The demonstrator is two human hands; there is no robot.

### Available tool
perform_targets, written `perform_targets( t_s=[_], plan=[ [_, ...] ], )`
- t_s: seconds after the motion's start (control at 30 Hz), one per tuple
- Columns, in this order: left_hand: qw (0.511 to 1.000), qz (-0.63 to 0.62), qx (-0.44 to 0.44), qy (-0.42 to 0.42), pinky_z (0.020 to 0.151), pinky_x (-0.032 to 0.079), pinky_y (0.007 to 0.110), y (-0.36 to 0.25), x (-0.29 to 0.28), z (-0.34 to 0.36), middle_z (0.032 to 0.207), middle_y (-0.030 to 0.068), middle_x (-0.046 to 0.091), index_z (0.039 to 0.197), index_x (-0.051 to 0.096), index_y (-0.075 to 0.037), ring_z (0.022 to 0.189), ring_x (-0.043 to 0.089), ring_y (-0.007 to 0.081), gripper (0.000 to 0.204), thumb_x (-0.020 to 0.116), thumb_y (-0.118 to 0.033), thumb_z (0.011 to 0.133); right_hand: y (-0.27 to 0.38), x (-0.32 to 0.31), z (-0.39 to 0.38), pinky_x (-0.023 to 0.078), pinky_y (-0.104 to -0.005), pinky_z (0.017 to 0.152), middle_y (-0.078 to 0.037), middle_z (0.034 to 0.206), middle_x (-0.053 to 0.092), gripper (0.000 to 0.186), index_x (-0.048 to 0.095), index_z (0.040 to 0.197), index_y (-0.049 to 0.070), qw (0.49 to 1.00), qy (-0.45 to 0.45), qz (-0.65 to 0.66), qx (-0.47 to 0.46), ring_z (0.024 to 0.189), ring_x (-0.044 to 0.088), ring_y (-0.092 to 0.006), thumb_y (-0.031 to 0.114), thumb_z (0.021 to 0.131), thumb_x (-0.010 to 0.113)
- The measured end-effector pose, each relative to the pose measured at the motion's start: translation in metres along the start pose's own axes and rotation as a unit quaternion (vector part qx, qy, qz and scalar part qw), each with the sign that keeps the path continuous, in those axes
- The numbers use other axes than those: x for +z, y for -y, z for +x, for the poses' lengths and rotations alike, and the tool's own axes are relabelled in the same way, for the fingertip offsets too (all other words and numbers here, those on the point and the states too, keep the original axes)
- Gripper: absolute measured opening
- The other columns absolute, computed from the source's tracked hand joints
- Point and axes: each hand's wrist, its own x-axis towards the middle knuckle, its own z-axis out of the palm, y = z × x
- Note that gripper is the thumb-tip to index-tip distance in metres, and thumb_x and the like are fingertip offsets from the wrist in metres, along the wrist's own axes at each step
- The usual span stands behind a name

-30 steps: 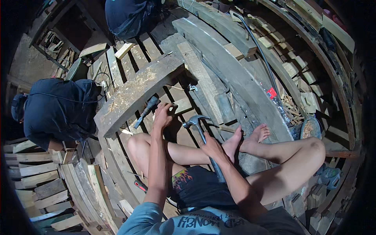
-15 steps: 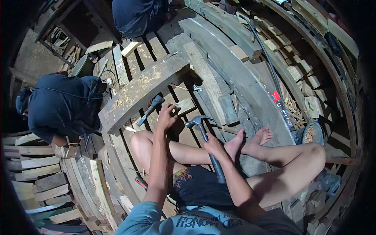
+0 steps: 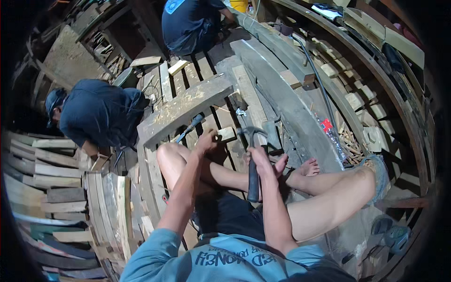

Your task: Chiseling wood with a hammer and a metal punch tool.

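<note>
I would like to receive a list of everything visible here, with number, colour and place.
Hammer: one, grey head, dark handle, in right hand
Small block: one, pale, by left hand, contact unclear
Curved timber: one, grey-brown, beyond left hand, shavings on top
Chisel: one, dark handle, near curved timber
Long timber: one, grey, right of centre
Wood pieces: many, pale and brown, left
Red object: one, red, right
Yellow container: one, yellow, top
Co-workers: two, dark blue clothing, left and top
Smaller clutter: uncounted, mixed, too dim
Sleeves: two, blue, bottom
Hands: two, bare, centre
</note>
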Motion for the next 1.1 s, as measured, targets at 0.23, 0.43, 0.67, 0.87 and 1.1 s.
perform_targets(
  t_s=[0.23, 0.43, 0.67, 0.87, 1.1],
  plan=[
    [0.987, 0.053, -0.066, -0.139, 0.091, 0.045, 0.042, -0.040, -0.097, 0.033, 0.107, 0.0247, 0.058, 0.099, 0.065, -0.007, 0.103, 0.055, 0.0417, 0.032, 0.054, -0.009, 0.069, 0.068, -0.006, -0.041, 0.040, -0.0265, 0.039, -0.004, 0.071, 0.047, 0.010, 0.045, 0.092, 0.005, 0.980, -0.044, 0.068, -0.181, 0.047, 0.046, -0.0121, 0.009, 0.084, 0.050],
    [0.958, 0.015, -0.082, -0.274, 0.075, 0.049, 0.039, -0.074, -0.190, 0.019, 0.085, 0.0230, 0.065, 0.091, 0.066, -0.002, 0.082, 0.064, 0.0354, 0.030, 0.044, -0.001, 0.071, 0.085, -0.007, -0.054, 0.039, -0.0253, 0.043, -0.001, 0.068, 0.044, 0.006, 0.044, 0.088, 0.009, 0.968, -0.042, 0.138, -0.204, 0.050, 0.045, -0.0101, 0.009, 0.085, 0.050],
    [0.955, 0.000, -0.009, -0.296, 0.065, 0.046, 0.043, -0.094, -0.148, -0.003, 0.078, 0.0204, 0.061, 0.087, 0.060, 0.000, 0.074, 0.060, 0.0364, 0.018, 0.049, -0.001, 0.073, 0.054, -0.033, -0.013, 0.038, -0.0254, 0.042, -0.001, 0.067, 0.043, 0.006, 0.043, 0.086, 0.008, 0.980, -0.042, 0.133, -0.139, 0.048, 0.043, -0.0091, 0.007, 0.085, 0.049],
    [0.949, 0.307, 0.055, -0.035, 0.089, 0.044, 0.038, -0.038, -0.074, -0.048, 0.108, 0.0134, 0.057, 0.119, 0.051, -0.006, 0.100, 0.056, 0.0301, 0.053, 0.070, -0.023, 0.072, 0.019, -0.017, 0.006, 0.038, -0.0281, 0.040, -0.003, 0.063, 0.045, 0.003, 0.044, 0.083, 0.005, 0.994, -0.053, 0.062, -0.078, 0.047, 0.041, -0.0102, 0.005, 0.084, 0.047],
    [0.932, 0.362, 0.008, 0.016, 0.090, 0.039, 0.040, -0.024, -0.012, -0.027, 0.100, 0.0088, 0.060, 0.119, 0.048, -0.006, 0.100, 0.057, 0.0231, 0.067, 0.074, -0.041, 0.068, -0.010, -0.038, 0.015, 0.040, -0.0275, 0.040, -0.003, 0.065, 0.043, 0.014, 0.046, 0.097, 0.002, 0.985, -0.155, 0.019, -0.067, 0.047, 0.043, -0.0108, 0.007, 0.084, 0.049]
  ],
)
